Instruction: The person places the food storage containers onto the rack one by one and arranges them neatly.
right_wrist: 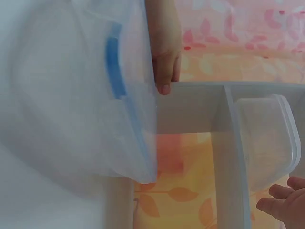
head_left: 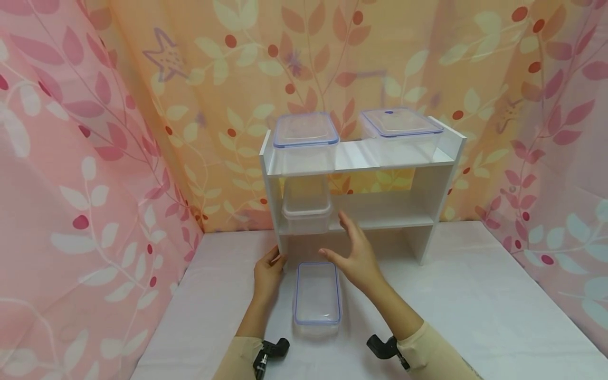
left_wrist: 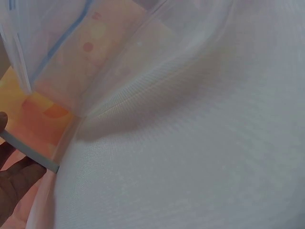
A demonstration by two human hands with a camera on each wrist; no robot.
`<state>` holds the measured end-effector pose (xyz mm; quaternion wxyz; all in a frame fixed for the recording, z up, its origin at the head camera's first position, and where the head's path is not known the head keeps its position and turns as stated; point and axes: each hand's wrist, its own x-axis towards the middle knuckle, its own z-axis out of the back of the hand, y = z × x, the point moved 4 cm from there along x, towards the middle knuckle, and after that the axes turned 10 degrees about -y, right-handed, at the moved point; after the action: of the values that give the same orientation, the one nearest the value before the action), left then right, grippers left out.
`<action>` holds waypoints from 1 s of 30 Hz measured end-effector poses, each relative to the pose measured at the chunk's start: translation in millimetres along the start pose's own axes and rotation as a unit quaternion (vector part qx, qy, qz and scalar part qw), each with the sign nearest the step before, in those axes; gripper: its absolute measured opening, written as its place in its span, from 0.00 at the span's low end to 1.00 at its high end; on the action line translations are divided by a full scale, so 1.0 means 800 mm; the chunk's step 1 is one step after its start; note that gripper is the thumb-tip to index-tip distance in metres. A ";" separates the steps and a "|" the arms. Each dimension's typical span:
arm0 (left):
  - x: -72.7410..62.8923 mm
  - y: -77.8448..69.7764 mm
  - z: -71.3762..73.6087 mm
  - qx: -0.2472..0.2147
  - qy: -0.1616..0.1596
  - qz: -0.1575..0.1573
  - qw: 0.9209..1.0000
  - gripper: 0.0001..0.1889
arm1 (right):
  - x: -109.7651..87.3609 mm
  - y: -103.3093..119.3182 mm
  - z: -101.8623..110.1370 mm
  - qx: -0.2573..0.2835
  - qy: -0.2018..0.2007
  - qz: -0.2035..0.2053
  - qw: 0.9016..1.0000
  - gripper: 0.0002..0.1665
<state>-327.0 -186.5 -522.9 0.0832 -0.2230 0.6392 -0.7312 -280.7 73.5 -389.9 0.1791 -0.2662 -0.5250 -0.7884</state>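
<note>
A white two-tier shelf rack (head_left: 380, 211) stands on the table. At its lower left, my left hand (head_left: 268, 272) pinches the edge of the side panel (left_wrist: 29, 151), thumb on one face and fingers on the other. My right hand (head_left: 358, 258) is in front of the rack with thumb and fingers spread, holding nothing. Just ahead of it, a clear lidded container (head_left: 306, 206) sits on the middle shelf at the left; the right wrist view shows this container (right_wrist: 267, 138) near the fingertips (right_wrist: 269, 206). Between my forearms lies a clear container with a blue-rimmed lid (head_left: 317, 293).
Two larger clear containers with blue-edged lids, a left one (head_left: 306, 142) and a right one (head_left: 401, 134), stand on the top shelf. A white cloth covers the table (head_left: 475, 316). Patterned curtains (head_left: 95, 158) hang at the back and both sides.
</note>
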 end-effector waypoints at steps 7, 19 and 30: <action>-0.001 0.003 0.000 0.003 -0.002 0.008 1.000 0.24 | -0.025 -0.002 0.006 -0.001 0.002 -0.003 1.000 0.58; 0.001 -0.003 -0.001 0.015 -0.010 -0.005 1.000 0.22 | -0.069 -0.021 0.011 0.001 0.017 -0.014 1.000 0.56; 0.001 -0.001 -0.001 0.010 -0.007 0.004 1.000 0.24 | -0.109 -0.038 0.004 0.026 0.044 -0.047 0.998 0.55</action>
<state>-328.0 -185.7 -522.4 0.0926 -0.2247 0.6321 -0.7358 -228.0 88.6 -463.9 0.1718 -0.2016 -0.5489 -0.7929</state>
